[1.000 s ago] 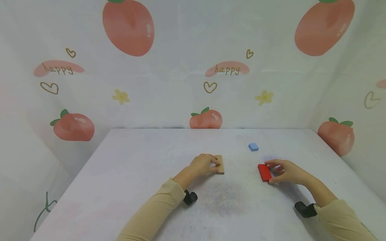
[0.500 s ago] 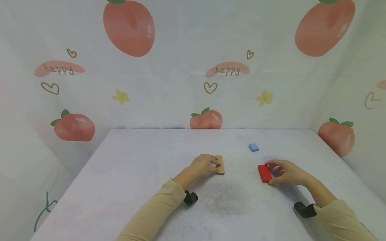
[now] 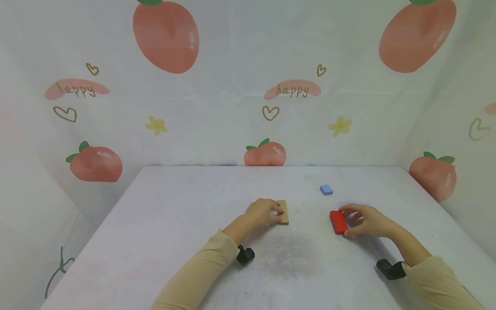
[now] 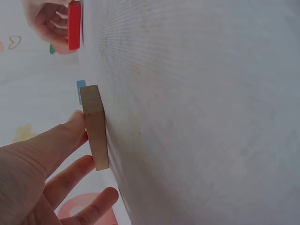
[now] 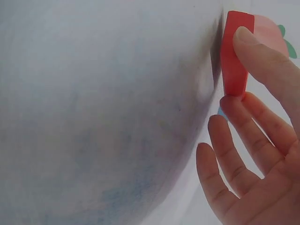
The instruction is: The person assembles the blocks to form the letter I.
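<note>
My left hand (image 3: 258,212) holds a flat wooden block (image 3: 284,214) near the middle of the table, thumb at one end and fingers at the other. In the left wrist view, the block (image 4: 96,131) lies against the tabletop, its end grain facing the camera. To the right, my right hand (image 3: 369,221) pinches a red rectangular block (image 3: 339,222) between thumb and fingertips. The right wrist view shows a narrow dark shadow beside the red block (image 5: 234,56), between it and the table surface. Two of the right fingers extend past it, touching nothing.
A small blue block (image 3: 326,190) lies farther back, between and beyond both hands. The white table (image 3: 186,193) meets a fruit-printed cloth (image 3: 217,120) at its back edge. Black wrist mounts (image 3: 245,255) hang under both sleeves, close over the table.
My right hand has moved slightly left and up in the head view, carrying the red block with it. The left hand and wooden block have stayed in place.
</note>
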The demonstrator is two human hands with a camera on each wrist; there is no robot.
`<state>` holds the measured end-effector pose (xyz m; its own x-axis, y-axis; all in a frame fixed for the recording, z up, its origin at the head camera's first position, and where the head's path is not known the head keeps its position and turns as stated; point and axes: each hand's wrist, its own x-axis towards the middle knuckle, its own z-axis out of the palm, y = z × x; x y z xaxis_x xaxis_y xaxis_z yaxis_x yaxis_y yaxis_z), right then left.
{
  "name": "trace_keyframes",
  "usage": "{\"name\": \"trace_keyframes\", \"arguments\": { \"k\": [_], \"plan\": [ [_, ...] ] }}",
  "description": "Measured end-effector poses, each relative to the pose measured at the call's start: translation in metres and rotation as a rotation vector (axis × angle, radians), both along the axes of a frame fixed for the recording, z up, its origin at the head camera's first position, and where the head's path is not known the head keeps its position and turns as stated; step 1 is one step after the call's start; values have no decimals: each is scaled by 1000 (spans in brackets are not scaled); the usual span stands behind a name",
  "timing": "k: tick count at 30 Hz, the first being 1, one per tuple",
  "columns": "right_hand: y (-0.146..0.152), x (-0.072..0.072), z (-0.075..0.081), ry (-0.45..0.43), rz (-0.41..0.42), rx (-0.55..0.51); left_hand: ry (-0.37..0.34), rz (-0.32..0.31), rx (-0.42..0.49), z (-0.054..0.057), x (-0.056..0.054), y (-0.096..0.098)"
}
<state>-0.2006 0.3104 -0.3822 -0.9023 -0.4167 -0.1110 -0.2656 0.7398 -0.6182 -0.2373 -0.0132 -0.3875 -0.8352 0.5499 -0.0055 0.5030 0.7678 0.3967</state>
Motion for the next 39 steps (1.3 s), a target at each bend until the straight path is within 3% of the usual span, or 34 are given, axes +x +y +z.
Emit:
{"name": "trace_keyframes", "arguments": {
  "k": [39],
  "plan": [
    [-46, 1, 8, 62, 101, 25, 33, -12, -18, 0, 1, 0]
  ]
}}
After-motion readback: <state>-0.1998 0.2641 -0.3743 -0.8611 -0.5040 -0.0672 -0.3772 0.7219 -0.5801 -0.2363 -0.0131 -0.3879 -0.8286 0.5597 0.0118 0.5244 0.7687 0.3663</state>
